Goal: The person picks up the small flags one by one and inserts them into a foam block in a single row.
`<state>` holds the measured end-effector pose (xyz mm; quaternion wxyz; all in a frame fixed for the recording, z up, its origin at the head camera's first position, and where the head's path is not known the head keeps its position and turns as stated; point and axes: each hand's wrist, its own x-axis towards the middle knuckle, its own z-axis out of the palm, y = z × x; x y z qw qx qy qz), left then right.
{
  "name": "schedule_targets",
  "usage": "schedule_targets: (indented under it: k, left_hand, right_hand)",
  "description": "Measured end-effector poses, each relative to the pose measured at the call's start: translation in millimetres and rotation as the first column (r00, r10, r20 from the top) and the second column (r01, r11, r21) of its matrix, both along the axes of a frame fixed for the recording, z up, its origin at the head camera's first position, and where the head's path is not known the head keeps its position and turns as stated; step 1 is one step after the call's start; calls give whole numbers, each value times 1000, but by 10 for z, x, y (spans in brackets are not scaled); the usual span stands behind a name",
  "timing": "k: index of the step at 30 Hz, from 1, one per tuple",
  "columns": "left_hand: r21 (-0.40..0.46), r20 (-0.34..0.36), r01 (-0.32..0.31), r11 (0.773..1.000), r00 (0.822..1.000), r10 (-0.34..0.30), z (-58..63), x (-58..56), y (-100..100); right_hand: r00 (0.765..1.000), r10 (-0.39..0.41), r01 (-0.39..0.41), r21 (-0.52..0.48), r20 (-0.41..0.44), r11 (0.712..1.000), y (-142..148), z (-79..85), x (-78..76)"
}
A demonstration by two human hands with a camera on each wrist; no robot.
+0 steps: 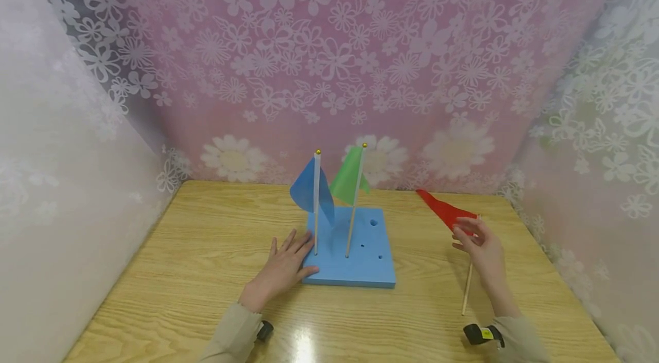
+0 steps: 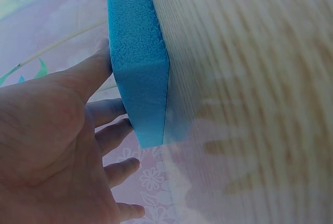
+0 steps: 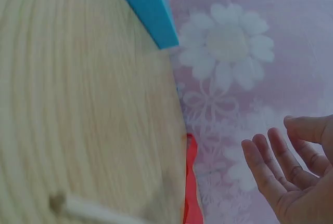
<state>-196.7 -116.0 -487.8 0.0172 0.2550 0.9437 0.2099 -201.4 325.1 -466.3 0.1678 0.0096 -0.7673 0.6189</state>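
Observation:
A blue foam board [image 1: 360, 274] lies on the table, its left edge under the spread fingers of my left hand [image 1: 282, 269]. In the left wrist view, the left thumb and fingers [image 2: 112, 136] touch the board's upper face at a corner. Two flags on thin sticks stand in the board, a blue flag [image 1: 304, 188] and a green flag [image 1: 348, 175]. To the right, a red flag [image 1: 444, 210] lies on the table with its stick toward me. Just over it hovers my right hand [image 1: 484, 251], fingers loosely bent with nothing between them in the right wrist view.
Three holes, one of them a larger hole [image 1: 373, 223], show on the board's right side. The wood-grain table [image 1: 206, 237] ends at a pink floral curtain [image 1: 334, 66] behind, with pale patterned cloth [image 1: 592, 208] at the right side.

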Motion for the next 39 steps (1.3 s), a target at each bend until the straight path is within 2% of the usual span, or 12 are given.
schedule_targets:
  k: [6,10,13,17,24,27,31,35,39]
  left_hand:
    - [4,3,2,1000,1000,-2,9,0,4]
    - [13,-1,4,1000,1000,-4,15,2,-1]
    - [15,0,4,1000,1000,-4,17,3,-3]
    - [12,3,4,1000,1000,-4,15,-2,0]
    - [8,0,5,1000,1000,-5,6,-3,-3]
    - [8,-1,8,1000,1000,-8,14,-1,-4]
    - [10,2,10,1000,1000,-10,21,4,-3]
    - [10,2,10,1000,1000,-10,21,4,-4]
    - [8,-2,9,1000,1000,-9,8,2,-3]
  right_hand:
    - [997,-61,57,61,54,997,248,-66,96]
    - [989,-106,87,183,101,979,330,-88,145]
    - [982,-122,77,286,143,955,367,-109,181]
    - [962,-140,45,371,233,928,422,-136,209]
    - [898,-179,-73,539,401,839,538,-165,178]
    - [886,-170,-115,561,431,820,543,-174,145]
    - [885,-167,-141,592,435,793,509,-178,123]
    - [879,-168,-155,602,446,783,471,-187,98]
    - [877,-171,-152,598,448,786,426,-187,79]
